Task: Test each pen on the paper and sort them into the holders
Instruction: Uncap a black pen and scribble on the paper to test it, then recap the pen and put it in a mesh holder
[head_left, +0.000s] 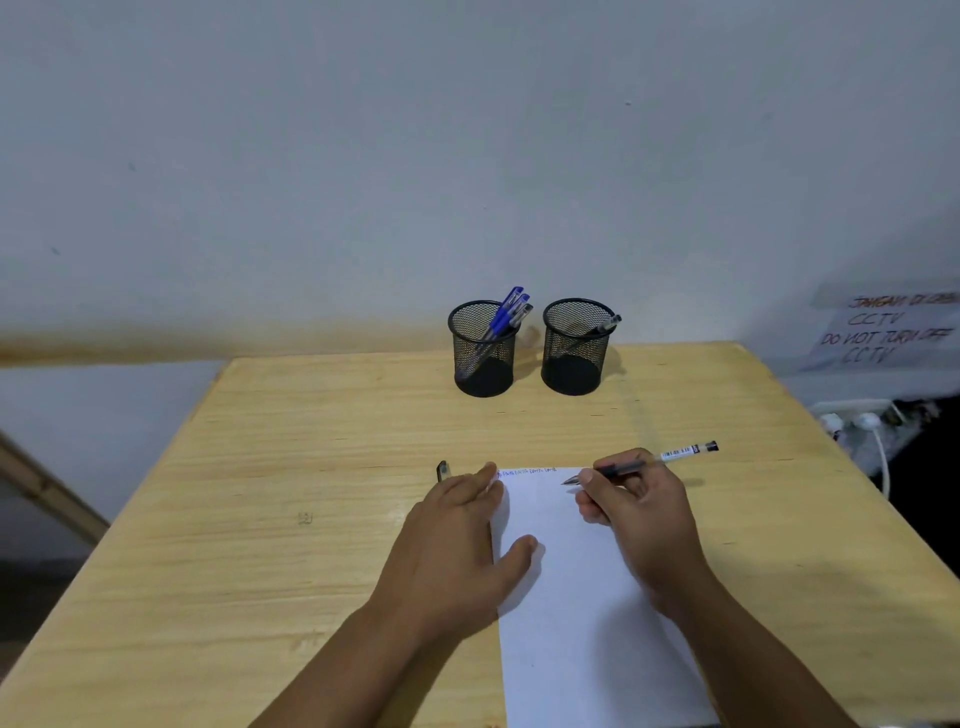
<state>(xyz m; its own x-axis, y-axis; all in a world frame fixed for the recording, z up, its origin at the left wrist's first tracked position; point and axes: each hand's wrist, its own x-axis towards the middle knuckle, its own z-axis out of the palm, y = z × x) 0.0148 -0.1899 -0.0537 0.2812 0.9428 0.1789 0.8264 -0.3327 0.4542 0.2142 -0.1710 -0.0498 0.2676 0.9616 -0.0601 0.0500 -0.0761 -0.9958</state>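
Your right hand (631, 499) grips the pen (644, 464), tip at the paper (576, 597) beside earlier scribbles, your flat left hand (457, 540) pins it; testing, next choose 1 of 2 holders (484, 347).

The worktop (311, 441) is pale wood with visible grain and a dull, faintly satin finish. The sheet (571, 597) is smooth matt white paper. Both holders (483, 348) (574, 345) are black wire mesh, matt. The pen (644, 465) has a clear glossy plastic barrel with a dark grip and a shiny metal tip. The wall (363, 156) looks matt painted.
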